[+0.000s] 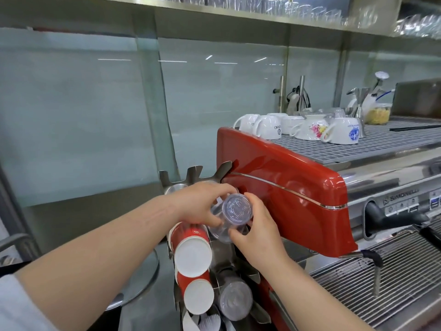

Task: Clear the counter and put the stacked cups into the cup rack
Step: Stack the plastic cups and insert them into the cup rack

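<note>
A stack of clear plastic cups (235,212) lies on its side in an upper slot of the metal cup rack (194,172), its base facing me. My left hand (202,203) grips the stack from the left and top. My right hand (256,231) holds it from the right and below. Below in the rack sit two stacks of red paper cups (192,255) with white bases, and a second clear cup stack (235,298) to their right.
A red espresso machine (286,187) stands tight against the rack's right side, with white mugs (267,126) upside down on its top grid. Its drip grate (381,278) is at lower right. A glass panel rises behind the rack, and a round metal stand (140,275) sits at lower left.
</note>
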Demonstrator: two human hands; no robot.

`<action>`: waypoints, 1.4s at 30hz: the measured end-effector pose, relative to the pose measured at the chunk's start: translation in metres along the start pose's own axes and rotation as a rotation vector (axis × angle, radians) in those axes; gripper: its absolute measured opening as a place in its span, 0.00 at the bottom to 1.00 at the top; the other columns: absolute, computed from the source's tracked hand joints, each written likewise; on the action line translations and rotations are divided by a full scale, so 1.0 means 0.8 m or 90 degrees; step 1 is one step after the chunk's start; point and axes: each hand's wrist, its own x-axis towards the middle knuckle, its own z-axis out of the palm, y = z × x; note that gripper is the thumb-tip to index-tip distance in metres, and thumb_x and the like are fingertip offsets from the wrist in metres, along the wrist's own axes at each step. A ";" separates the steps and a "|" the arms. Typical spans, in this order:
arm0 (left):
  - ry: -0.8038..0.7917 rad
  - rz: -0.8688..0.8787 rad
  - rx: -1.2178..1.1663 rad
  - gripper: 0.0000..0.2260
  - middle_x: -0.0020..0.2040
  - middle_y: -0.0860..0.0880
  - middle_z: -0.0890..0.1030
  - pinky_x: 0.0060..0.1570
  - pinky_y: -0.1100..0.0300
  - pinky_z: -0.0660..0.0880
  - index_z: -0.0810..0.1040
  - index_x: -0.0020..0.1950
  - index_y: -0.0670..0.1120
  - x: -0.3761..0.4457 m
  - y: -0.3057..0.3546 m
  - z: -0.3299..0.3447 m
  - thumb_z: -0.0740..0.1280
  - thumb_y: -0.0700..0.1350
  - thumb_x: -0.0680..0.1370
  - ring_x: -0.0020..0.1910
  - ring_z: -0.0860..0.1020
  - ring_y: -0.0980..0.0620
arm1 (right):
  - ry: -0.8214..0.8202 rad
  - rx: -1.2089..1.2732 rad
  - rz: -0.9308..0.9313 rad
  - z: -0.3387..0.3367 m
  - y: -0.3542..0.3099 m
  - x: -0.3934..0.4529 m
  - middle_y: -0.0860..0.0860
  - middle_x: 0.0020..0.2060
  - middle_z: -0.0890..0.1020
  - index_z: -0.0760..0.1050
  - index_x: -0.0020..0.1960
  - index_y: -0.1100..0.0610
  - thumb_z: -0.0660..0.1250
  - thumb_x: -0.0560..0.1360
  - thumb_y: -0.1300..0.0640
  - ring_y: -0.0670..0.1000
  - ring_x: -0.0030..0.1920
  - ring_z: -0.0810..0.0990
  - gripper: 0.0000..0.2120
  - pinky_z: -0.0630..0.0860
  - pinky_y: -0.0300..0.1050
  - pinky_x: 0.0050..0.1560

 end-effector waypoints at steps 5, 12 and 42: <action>-0.008 0.013 -0.001 0.26 0.56 0.61 0.75 0.49 0.60 0.75 0.68 0.61 0.62 0.004 -0.005 0.004 0.74 0.51 0.66 0.53 0.77 0.56 | 0.012 -0.010 -0.008 0.001 0.003 -0.003 0.46 0.65 0.72 0.62 0.71 0.47 0.74 0.67 0.56 0.46 0.64 0.72 0.36 0.73 0.45 0.62; -0.016 0.025 -0.030 0.28 0.58 0.60 0.73 0.53 0.63 0.72 0.67 0.63 0.60 0.004 -0.008 0.012 0.75 0.50 0.66 0.53 0.73 0.61 | -0.007 -0.025 -0.017 -0.004 0.005 -0.007 0.44 0.64 0.70 0.61 0.72 0.48 0.74 0.68 0.58 0.39 0.61 0.68 0.37 0.65 0.34 0.59; -0.111 -0.036 -0.136 0.15 0.58 0.62 0.77 0.44 0.79 0.67 0.73 0.66 0.62 0.001 -0.015 -0.009 0.63 0.51 0.80 0.49 0.76 0.69 | 0.002 -0.026 -0.016 0.020 0.015 0.009 0.45 0.67 0.71 0.61 0.72 0.46 0.74 0.69 0.57 0.46 0.65 0.72 0.36 0.75 0.48 0.62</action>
